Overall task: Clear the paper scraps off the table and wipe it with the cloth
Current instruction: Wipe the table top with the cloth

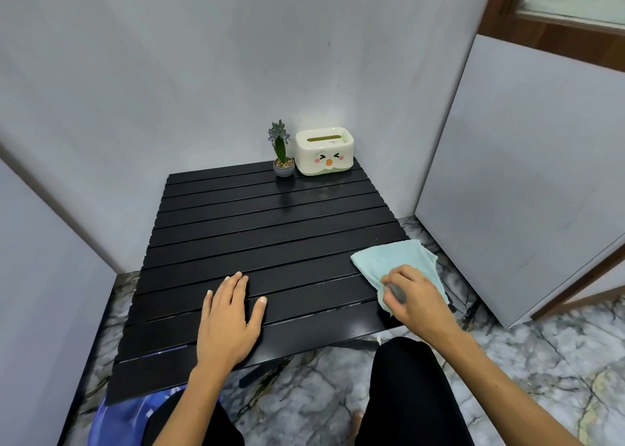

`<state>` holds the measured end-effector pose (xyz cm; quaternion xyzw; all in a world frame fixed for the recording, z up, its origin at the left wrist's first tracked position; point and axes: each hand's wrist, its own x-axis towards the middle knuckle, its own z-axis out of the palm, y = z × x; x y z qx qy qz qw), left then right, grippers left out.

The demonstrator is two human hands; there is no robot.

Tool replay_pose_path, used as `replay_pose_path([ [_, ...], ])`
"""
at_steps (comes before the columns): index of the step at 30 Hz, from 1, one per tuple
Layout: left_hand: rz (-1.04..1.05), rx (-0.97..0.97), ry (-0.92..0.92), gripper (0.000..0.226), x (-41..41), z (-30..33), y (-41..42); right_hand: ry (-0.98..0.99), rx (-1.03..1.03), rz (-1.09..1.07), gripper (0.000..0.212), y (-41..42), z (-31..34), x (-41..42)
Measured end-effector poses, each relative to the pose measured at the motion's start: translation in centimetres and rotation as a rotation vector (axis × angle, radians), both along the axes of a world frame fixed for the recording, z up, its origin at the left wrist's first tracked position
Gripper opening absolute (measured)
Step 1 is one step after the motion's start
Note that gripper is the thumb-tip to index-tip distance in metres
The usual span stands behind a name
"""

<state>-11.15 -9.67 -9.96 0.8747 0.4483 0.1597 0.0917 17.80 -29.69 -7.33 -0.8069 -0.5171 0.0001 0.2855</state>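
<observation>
A low black slatted table [270, 236] stands in a corner. A light blue cloth [395, 259] lies folded at its near right corner, partly hanging over the edge. My right hand [414, 298] rests on the cloth's near end with fingers curled on it. My left hand [230, 317] lies flat, palm down, fingers apart, on the table's near middle. No paper scraps show on the table top.
A small potted plant [282, 154] and a cream tissue box [324, 151] with a cartoon face stand at the far right corner. A blue bin [125, 415] sits under the near left edge. Walls close in left and behind; a door panel [527, 175] stands right.
</observation>
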Motion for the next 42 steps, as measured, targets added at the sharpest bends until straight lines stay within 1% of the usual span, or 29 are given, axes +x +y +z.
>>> replay_pose_path([
  [3,0.000,0.001,-0.002,0.073,0.0,0.0,0.0,0.003,-0.024,0.002,0.022,-0.4,0.0,-0.1],
  [7,0.000,0.006,0.006,0.073,0.1,0.0,0.0,-0.026,-0.035,-0.013,0.018,-0.6,0.0,-0.7],
  [9,-0.001,0.004,0.007,0.074,0.1,-0.1,0.1,-0.025,-0.026,-0.024,0.011,-0.4,0.0,-1.0],
  [11,0.000,0.003,0.007,0.074,0.1,0.0,0.0,0.026,0.024,-0.036,0.006,0.0,-0.2,-1.3],
  [12,-0.001,0.004,0.005,0.074,0.1,0.0,0.0,0.064,0.048,-0.046,0.007,0.1,-0.2,-1.4],
  [15,-0.001,0.005,-0.003,0.074,0.0,0.0,0.0,0.135,0.041,-0.060,0.008,0.3,-0.3,-1.4],
  [16,-0.001,0.004,-0.002,0.074,0.0,0.0,0.0,0.136,0.025,-0.053,0.008,0.2,-0.4,-1.3],
  [19,-0.004,0.002,-0.003,0.074,0.0,0.1,0.0,0.107,-0.005,-0.065,0.017,0.0,-0.7,-1.1],
  [22,-0.005,-0.004,-0.001,0.075,0.1,0.2,-0.1,0.079,-0.001,-0.099,0.014,0.3,-0.8,-1.3],
  [26,-0.013,-0.023,-0.001,0.078,0.1,0.3,0.0,0.044,0.012,-0.066,0.010,0.9,-0.4,-1.7],
  [29,-0.020,-0.041,-0.008,0.080,0.1,0.3,0.1,0.061,0.018,-0.031,0.008,0.6,-0.6,-1.8],
  [33,-0.036,-0.050,-0.012,0.080,0.6,0.4,-0.2,0.035,0.064,-0.046,0.015,0.9,-0.3,-1.0],
  [35,-0.051,-0.046,-0.005,0.080,1.1,0.4,-0.5,-0.007,0.010,-0.073,0.021,1.6,-0.1,-0.1],
  [37,-0.056,-0.044,0.000,0.080,1.7,0.4,-0.8,-0.023,-0.089,-0.090,0.034,2.4,0.2,0.5],
  [39,-0.054,-0.048,0.003,0.079,2.2,0.5,-0.9,-0.050,-0.188,-0.091,0.051,3.0,0.2,0.9],
  [41,-0.066,-0.048,0.001,0.079,2.6,0.5,-1.0,-0.092,-0.261,-0.103,0.069,3.3,-0.1,0.9],
  [42,-0.073,-0.048,0.000,0.078,2.8,0.5,-1.1,-0.105,-0.293,-0.113,0.073,3.3,-0.3,0.8],
])
